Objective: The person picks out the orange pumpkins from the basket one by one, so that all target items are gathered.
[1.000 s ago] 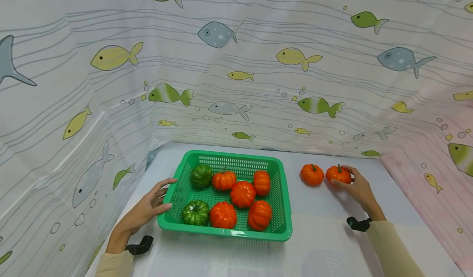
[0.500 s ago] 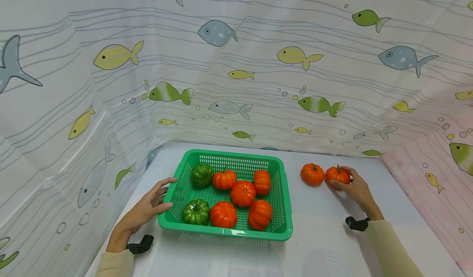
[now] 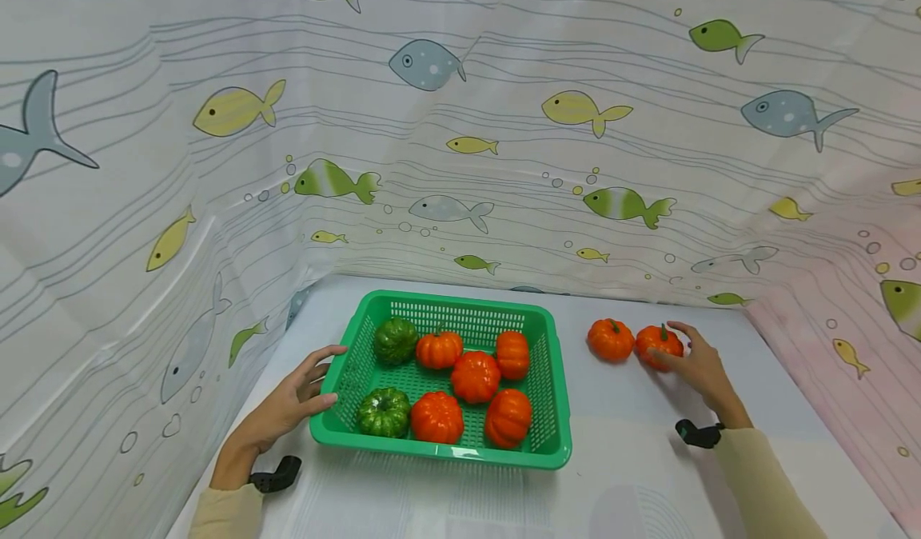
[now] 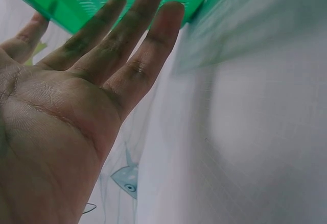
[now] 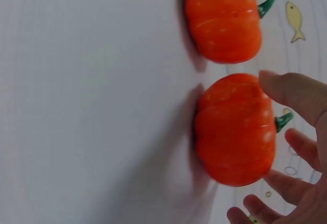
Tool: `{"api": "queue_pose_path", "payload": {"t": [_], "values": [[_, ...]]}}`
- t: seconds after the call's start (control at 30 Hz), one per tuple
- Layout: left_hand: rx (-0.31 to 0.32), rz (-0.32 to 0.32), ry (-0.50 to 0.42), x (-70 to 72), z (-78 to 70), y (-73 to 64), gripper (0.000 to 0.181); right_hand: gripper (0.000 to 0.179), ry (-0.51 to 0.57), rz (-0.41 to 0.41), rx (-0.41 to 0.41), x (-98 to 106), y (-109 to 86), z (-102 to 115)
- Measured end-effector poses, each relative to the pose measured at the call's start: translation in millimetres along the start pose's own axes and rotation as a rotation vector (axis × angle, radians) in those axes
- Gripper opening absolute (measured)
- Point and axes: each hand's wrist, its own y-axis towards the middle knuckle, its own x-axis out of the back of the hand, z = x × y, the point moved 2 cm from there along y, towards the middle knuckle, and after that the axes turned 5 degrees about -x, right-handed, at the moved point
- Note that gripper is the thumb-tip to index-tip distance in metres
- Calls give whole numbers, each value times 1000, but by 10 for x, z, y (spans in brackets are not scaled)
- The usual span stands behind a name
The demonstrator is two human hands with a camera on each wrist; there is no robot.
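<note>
A green plastic basket (image 3: pixel 439 455) holds several toy pumpkins, orange and green, such as a dark green one (image 3: pixel 396 341) at its back left. My left hand (image 3: pixel 288 403) is at the basket's left side; in the left wrist view its straight, spread fingers reach the slotted wall. To the right, two orange pumpkins with green stems sit side by side on the table. My right hand (image 3: pixel 701 367) is around the right-hand pumpkin (image 5: pixel 235 132), fingers spread, thumb by one side and a fingertip close to the other. The other pumpkin (image 3: pixel 611 340) stands just left of it.
The white table (image 3: pixel 612 443) is enclosed at the back and sides by a fish-patterned curtain (image 3: pixel 518 187). Both wrists wear a black camera mount, such as the right one (image 3: pixel 698 433).
The fingers of my right hand have loosened and lifted slightly off the right-hand pumpkin, which stays on the table. My left hand keeps its place at the basket; the head view shifts slightly.
</note>
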Motion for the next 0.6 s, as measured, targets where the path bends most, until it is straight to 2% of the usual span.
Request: {"api": "queue_pose_path", "payload": {"t": [0.3, 0.6], "values": [[-15, -2, 3, 3, 7, 2, 70, 83, -21, -160, 131, 142, -92, 343], [-13, 3, -1, 0, -1, 7, 70, 76, -10, -178, 257, 99, -229, 798]]}}
